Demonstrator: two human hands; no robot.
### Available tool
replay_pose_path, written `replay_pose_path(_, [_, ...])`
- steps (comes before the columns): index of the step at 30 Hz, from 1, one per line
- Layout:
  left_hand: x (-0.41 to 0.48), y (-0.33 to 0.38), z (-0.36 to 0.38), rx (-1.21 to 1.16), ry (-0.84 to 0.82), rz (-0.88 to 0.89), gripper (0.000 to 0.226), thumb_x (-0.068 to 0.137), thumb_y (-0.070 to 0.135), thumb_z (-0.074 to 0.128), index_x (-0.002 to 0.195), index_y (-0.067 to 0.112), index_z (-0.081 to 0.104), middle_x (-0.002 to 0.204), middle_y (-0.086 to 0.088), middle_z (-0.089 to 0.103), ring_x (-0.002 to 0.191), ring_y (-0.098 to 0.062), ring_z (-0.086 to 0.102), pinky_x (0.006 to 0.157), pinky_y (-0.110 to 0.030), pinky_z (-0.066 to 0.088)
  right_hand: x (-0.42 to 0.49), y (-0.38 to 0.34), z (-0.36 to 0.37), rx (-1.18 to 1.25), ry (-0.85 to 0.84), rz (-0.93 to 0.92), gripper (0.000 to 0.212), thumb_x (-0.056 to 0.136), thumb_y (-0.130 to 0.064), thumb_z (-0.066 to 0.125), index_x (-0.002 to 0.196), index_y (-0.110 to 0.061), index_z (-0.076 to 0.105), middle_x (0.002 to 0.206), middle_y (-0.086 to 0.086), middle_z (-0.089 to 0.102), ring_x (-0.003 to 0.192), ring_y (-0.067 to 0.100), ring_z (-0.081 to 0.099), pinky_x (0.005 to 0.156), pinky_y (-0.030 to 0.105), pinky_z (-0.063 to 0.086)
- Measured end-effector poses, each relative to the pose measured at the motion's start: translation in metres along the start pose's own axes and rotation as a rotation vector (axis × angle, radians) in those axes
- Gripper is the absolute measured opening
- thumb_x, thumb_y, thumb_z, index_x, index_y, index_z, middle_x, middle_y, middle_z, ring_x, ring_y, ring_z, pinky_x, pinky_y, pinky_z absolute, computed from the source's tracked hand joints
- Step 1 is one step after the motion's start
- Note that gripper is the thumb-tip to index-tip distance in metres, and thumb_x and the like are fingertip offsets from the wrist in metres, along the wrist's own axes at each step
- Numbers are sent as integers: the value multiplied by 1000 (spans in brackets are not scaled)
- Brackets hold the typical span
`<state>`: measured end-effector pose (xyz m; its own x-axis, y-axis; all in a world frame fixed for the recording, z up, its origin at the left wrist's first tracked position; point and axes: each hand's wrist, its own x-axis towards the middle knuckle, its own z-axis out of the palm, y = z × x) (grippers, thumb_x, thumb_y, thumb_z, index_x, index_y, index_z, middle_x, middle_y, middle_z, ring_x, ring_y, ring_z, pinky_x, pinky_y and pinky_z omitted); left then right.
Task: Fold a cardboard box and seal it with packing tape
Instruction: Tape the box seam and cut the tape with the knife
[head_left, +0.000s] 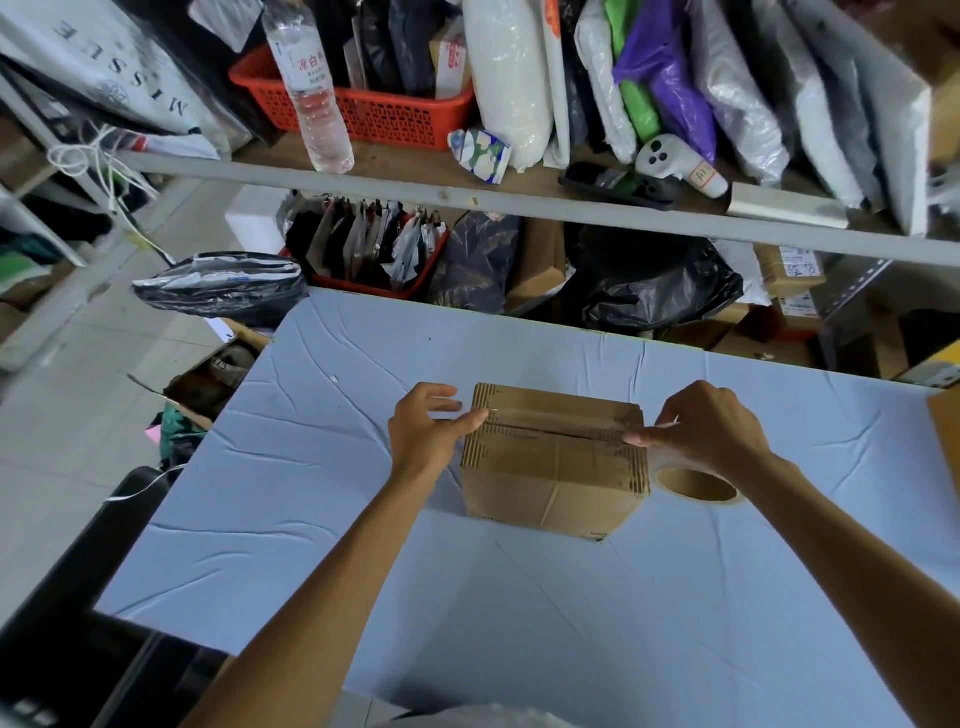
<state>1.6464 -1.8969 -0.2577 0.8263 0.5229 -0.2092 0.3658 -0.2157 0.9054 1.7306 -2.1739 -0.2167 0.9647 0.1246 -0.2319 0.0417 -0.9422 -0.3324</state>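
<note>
Small cardboard box (556, 462), top flaps folded shut, parked right between the two sets of fingers on a table with a creased pale blue cloth (467, 597) over it.

Left hand (423, 431) at the box's left end: fingers straight and relaxed, gripping nothing, thumb laid flat on the top right where the flap seam starts.

Right hand (706, 431) at the other end of that seam: fingers curled in, tips pinching a clear tape strip (566, 431) stretched along the seam over from the left thumb. Packing tape roll (696, 486) just under the right fingers, tucked below the wrist, beside the box's right wall. Lying on the cloth or dangling off the strip? Can't tell.

Way beyond the fingertips, a cluttered shelf:
- Upright water bottle (311, 88) out past the left fingers, Chinese characters on the label, looks like 凉白开.
- Red plastic basket (374, 114) right behind it.
- White bag (119, 67) further left, printed "MISSUE", upside down from here.
- White controller (675, 158) out past the right fingers, small handwritten sticker on it, too tiny to read.

Black bin bag (649, 286) under the shelf, well apart from both hands.
</note>
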Motion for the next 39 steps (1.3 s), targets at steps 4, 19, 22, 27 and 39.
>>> replay_pose_path(4, [1, -4, 4, -131, -34, -91, 33, 72, 21, 83, 99, 10, 68, 89, -3, 71, 85, -19, 69, 80, -31, 55, -4, 4, 3, 15, 4, -12, 50, 60, -66, 74, 71, -18, 70, 71, -3, 61, 74, 18, 54, 50, 26, 32])
replay_pose_path(19, [4, -10, 10, -49, 145, -54, 30, 73, 28, 82, 87, 11, 62, 86, -2, 64, 78, -18, 61, 69, -29, 50, -3, 8, 8, 22, -7, -28, 49, 61, -65, 75, 73, -17, 72, 73, -4, 66, 67, 14, 57, 51, 25, 35])
replay_pose_path(22, [1, -9, 4, 25, 58, 153, 18, 78, 24, 78, 78, 8, 69, 72, 2, 69, 69, -12, 66, 70, -29, 55, -3, 8, 9, 18, -3, -22, 50, 60, -66, 75, 72, -17, 71, 71, -4, 66, 65, 13, 56, 51, 24, 34])
replay_pose_path(27, [-2, -7, 2, 199, -8, 188, 28, 83, 43, 68, 76, 16, 73, 71, 10, 71, 71, -5, 66, 74, -35, 57, -3, 6, 8, 22, -4, -19, 48, 63, -64, 74, 74, -17, 72, 75, -2, 68, 68, 15, 58, 50, 24, 34])
replay_pose_path(39, [-1, 24, 13, 546, 89, 168, 45, 77, 53, 71, 72, 8, 70, 69, -6, 70, 72, -29, 66, 58, -31, 42, -10, -5, 15, 109, 23, -10, 46, 63, -59, 77, 71, -14, 73, 72, 0, 68, 67, 14, 57, 50, 24, 35])
